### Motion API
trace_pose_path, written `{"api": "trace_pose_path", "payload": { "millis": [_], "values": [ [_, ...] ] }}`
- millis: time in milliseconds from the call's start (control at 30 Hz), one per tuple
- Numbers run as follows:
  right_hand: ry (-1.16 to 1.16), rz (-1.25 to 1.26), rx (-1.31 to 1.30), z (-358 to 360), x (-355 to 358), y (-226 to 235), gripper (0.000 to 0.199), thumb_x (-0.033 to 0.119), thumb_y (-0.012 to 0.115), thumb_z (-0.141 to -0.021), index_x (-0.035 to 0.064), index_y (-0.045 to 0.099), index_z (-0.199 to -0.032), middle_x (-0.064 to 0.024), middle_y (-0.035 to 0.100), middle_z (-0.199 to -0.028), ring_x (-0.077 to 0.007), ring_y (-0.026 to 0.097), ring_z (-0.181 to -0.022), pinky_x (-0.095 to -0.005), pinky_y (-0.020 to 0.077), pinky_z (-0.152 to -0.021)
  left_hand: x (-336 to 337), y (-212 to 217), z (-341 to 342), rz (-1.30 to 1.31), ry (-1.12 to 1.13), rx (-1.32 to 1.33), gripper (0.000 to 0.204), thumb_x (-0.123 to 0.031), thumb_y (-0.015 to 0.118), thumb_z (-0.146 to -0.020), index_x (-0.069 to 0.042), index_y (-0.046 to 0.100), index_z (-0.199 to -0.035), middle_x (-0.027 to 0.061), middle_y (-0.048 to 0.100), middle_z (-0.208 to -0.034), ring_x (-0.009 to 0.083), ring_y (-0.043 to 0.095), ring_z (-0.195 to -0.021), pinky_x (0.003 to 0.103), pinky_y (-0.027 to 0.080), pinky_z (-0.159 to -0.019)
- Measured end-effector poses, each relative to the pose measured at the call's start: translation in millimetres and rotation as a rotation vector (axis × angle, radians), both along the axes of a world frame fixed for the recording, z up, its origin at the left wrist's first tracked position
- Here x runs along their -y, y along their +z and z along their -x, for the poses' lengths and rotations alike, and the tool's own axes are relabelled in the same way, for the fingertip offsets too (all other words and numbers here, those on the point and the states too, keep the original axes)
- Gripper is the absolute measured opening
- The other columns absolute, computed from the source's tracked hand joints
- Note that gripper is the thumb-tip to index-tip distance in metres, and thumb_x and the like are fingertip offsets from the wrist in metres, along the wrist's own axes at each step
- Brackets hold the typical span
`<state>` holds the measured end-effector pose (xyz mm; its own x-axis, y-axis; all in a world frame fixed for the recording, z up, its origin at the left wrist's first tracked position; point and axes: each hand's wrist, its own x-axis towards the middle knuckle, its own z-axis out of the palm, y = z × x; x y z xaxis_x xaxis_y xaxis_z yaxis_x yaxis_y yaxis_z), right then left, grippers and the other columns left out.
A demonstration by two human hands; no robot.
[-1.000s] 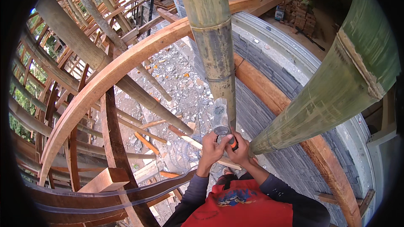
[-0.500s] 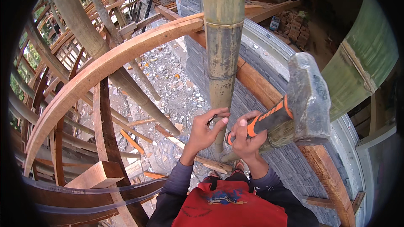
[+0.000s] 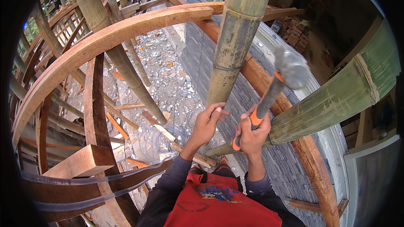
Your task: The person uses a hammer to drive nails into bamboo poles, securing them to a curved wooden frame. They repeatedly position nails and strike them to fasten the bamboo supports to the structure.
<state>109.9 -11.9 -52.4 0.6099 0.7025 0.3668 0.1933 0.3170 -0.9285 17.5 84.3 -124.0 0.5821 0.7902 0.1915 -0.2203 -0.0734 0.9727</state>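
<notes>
Head view: my right hand (image 3: 252,132) is clenched round the orange-and-grey-handled steel hammer (image 3: 290,65), raised above — my left hand (image 3: 208,122), fingers loosely curled, holds nothing against the upright green-brown bamboo pole (image 3: 229,54); a stray swing could crush them.

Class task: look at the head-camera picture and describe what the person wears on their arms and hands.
Both hands are bare, with no gloves: the left hand and the right hand. Both forearms are covered by long dark sleeves that end at the wrists. Below them shows a red garment with a dark printed design on the chest. No watch or rings can be made out.
</notes>
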Motion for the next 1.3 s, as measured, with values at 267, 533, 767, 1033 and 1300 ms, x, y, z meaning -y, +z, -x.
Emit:
{"api": "trace_pose_path", "payload": {
  "millis": [267, 533, 767, 1033, 1300],
  "values": [
    [-0.041, -0.057, -0.023, 11.6, -23.6, -21.0, 0.010, 0.001, 0.051, -0.085, -0.0007, 0.043, -0.091, -0.0063, 0.052, -0.065, -0.0082, 0.049, -0.047, -0.0222, 0.0392, -0.044, -11.1, -22.4, 8.0, 0.073, 0.121, 0.005, 0.028, -0.014, 0.038, -0.095, 0.000, 0.055, -0.111, 0.0061, 0.066, -0.082, 0.0034, 0.041, -0.054, 0.020, 0.037, -0.051],
    [0.020, 0.275, -0.150, 6.2, 4.9, -3.1, 0.010, -0.001, 0.050, -0.082, 0.0030, 0.041, -0.086, -0.0006, 0.045, -0.054, -0.0068, 0.043, -0.037, -0.0223, 0.0365, -0.036, 3.1, -7.8, 5.3, 0.148, 0.091, -0.026, 0.027, -0.020, 0.042, -0.095, -0.002, 0.056, -0.109, 0.0048, 0.064, -0.079, 0.0028, 0.041, -0.055, 0.020, 0.036, -0.051],
    [-0.041, -0.513, 0.164, 20.2, 8.2, 91.2, 0.016, 0.001, 0.046, -0.086, -0.0018, 0.034, -0.095, -0.0078, 0.049, -0.062, -0.0073, 0.046, -0.044, -0.0210, 0.0395, -0.040, 27.0, 40.4, 5.8, -0.014, -0.084, 0.170, 0.029, -0.023, 0.045, -0.095, -0.001, 0.055, -0.110, 0.0053, 0.064, -0.082, 0.0052, 0.048, -0.063, 0.021, 0.041, -0.057],
    [-0.064, 0.277, -0.087, 7.1, -23.1, 8.2, 0.008, 0.002, 0.050, -0.081, 0.0009, 0.043, -0.087, -0.0034, 0.047, -0.056, -0.0087, 0.047, -0.039, -0.0253, 0.0364, -0.035, 21.6, 34.7, 18.0, -0.068, 0.206, 0.098, 0.029, -0.023, 0.044, -0.095, 0.001, 0.053, -0.110, 0.0079, 0.063, -0.087, 0.0086, 0.053, -0.072, 0.024, 0.043, -0.068],
    [0.175, 0.144, 0.031, 21.7, 22.5, 39.9, 0.016, 0.003, 0.052, -0.080, 0.0004, 0.041, -0.092, -0.0043, 0.048, -0.061, -0.0087, 0.045, -0.040, -0.0238, 0.0371, -0.035, 37.5, 19.2, 7.0, -0.059, 0.040, 0.090, 0.029, -0.020, 0.051, -0.092, 0.003, 0.053, -0.111, 0.0104, 0.064, -0.090, 0.0140, 0.059, -0.084, 0.027, 0.046, -0.076]
  ]
}}
